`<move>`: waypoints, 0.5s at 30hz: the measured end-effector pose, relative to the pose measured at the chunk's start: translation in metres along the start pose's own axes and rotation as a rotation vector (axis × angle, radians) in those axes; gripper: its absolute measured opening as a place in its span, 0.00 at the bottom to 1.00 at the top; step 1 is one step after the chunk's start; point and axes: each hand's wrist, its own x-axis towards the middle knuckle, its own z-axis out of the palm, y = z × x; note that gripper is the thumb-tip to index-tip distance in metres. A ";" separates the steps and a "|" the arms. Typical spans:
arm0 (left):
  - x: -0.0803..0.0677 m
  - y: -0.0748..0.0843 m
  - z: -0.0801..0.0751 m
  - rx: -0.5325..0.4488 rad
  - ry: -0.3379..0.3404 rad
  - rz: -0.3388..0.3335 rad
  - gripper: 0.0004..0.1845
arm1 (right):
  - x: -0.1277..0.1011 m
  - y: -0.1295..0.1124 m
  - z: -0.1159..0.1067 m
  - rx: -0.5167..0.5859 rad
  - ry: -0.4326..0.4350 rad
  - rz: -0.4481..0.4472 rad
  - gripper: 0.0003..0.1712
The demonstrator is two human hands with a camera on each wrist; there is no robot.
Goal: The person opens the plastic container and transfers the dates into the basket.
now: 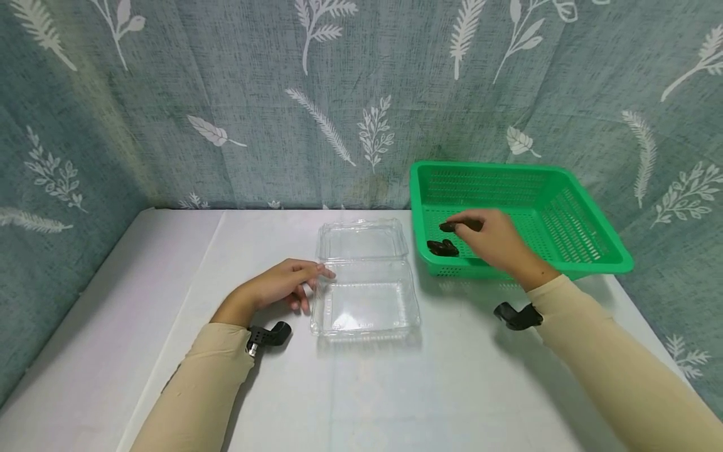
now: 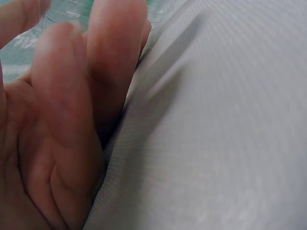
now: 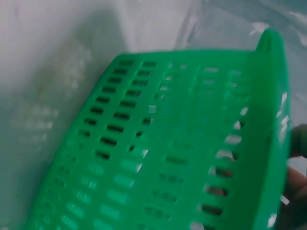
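In the head view my right hand (image 1: 488, 237) is over the green basket (image 1: 593, 207), pinching a dark brown, shiny oblong piece (image 1: 450, 226) between thumb and fingertips. Below it, several similar dark pieces (image 1: 442, 248) lie together on the basket floor. An opened clear plastic clamshell box (image 1: 367, 307) lies on the table, its lid folded back toward the wall. My left hand (image 1: 282, 282) rests at the box's left edge, index finger laid across the rim. Close up in the left wrist view, loosely bent fingers (image 2: 64, 91) lie along the white cloth. The basket wall mostly hides the right hand in the right wrist view.
A white cloth covers the table (image 1: 373, 395). Behind it hangs a grey-green curtain (image 1: 254, 125) with white leaf prints. The basket stands at the back right, just right of the box, with raised slotted walls.
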 end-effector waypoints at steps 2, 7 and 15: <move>-0.001 -0.001 -0.001 0.001 -0.002 -0.006 0.26 | 0.006 0.003 0.000 -0.042 -0.054 0.043 0.18; -0.005 -0.001 -0.004 0.004 0.003 -0.019 0.26 | 0.022 0.007 0.003 -0.119 -0.190 0.050 0.20; -0.006 0.000 0.002 0.003 -0.001 -0.014 0.26 | 0.029 0.013 0.001 -0.211 -0.340 0.033 0.19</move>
